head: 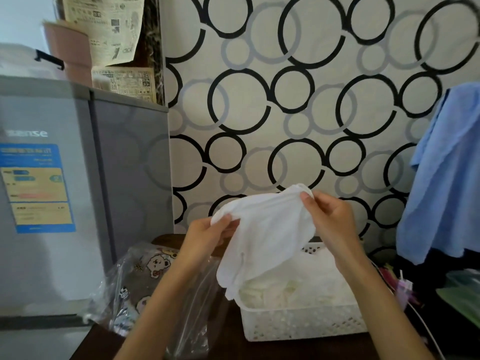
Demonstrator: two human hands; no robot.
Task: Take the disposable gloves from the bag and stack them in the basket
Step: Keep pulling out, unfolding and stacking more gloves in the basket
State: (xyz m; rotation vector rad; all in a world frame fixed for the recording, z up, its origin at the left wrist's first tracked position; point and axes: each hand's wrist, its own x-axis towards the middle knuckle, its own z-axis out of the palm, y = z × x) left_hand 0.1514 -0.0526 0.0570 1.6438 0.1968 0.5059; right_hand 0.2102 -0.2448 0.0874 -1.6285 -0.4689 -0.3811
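My left hand [210, 233] pinches one end of a white glove [262, 229], and my right hand [328, 216] pinches the other end at about 1 o'clock from it. The glove hangs in the air, right above the white basket [298, 323].

The glove looks thin and floppy — if I let go too soon, I think it could fold up and land in a lump, not flat on the pile of gloves [293, 289] in the basket. It could also slip over the rim at 9 o'clock, toward the clear bag [187, 302].

Left to right: a grey fridge [78, 165] with blue stickers, the clear bag, the basket, then a blue cloth [446, 178] hanging at 3 o'clock. All the things sit on a dark table [233, 344]. Behind, at 12 o'clock, the wall [285, 100] has black and grey rings.
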